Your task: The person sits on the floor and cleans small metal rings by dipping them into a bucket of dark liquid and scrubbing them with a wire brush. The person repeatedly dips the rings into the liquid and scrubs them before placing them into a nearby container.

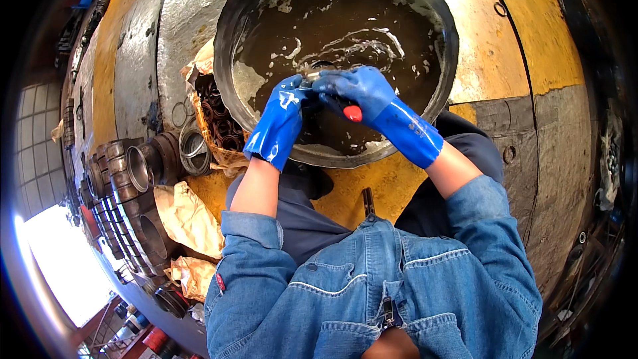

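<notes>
Both my hands wear wet blue rubber gloves and meet over a wide black tub (454,46) of brown, murky liquid. My left hand (284,110) is closed round a small metal ring-shaped part (310,78), mostly covered by the fingers. My right hand (359,90) grips a tool with a black and red handle (351,113), whose red end points back toward me. The tool's working end is hidden at the ring-shaped part, between the gloves. A dark curved edge (323,64) shows just beyond the fingers; I cannot tell what it belongs to.
Left of the tub stands an open paper sack (199,66) of rusty brown rings (222,123). Nearby are loose metal rings (194,141), stacked metal sleeves (139,167) and crumpled brown paper (189,218). Worn metal plates (136,70) cover the floor, with small rings (510,154) lying right.
</notes>
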The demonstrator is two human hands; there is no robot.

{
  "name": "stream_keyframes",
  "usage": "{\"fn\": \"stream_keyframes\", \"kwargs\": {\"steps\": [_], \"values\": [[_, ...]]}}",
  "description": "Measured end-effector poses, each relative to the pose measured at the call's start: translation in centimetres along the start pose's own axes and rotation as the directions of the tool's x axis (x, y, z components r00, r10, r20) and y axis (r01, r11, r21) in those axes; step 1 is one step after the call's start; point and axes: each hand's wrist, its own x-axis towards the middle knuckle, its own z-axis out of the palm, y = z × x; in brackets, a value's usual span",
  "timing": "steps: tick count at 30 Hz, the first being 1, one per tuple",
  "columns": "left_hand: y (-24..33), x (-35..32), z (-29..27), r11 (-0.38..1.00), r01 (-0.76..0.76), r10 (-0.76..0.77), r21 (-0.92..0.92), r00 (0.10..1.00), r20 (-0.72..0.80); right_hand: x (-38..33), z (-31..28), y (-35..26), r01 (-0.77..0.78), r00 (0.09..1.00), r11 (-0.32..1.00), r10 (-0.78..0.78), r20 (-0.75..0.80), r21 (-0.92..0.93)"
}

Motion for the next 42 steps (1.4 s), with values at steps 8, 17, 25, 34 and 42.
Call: {"fn": "stream_keyframes", "kwargs": {"steps": [8, 17, 25, 34, 42], "values": [[0.4, 0.2, 0.4, 0.989, 0.022, -0.01, 0.149, 0.996, -0.083, -0.2, -0.9, 0.7, -0.363, 0.917, 0.914, 0.385, -0.105, 0.182], [-0.1, 0.2, 0.5, 0.957, -0.032, 0.066, 0.29, 0.992, -0.108, 0.5, -1.2, 0.1, -0.743, 0.643, 0.614, 0.765, 0.029, 0.266], [-0.6, 0.0, -0.2, 0.975, -0.014, 0.041, 0.22, 0.992, -0.12, -0.9, -1.1, 1.3, -0.874, 0.408, 0.291, 0.875, 0.262, 0.389], [-1.3, 1.2, 0.1, 0.985, 0.171, -0.166, 0.031, 0.98, -0.111, -3.5, 0.0, 5.2, -0.402, 0.871, 0.728, 0.491, -0.013, 0.555], [-2.1, 2.6, -0.1, 0.935, 0.278, -0.329, -0.221, 0.912, -0.247, 1.3, -2.0, -1.7, -0.767, 0.548, 0.357, 0.796, 0.255, 0.533]]}}
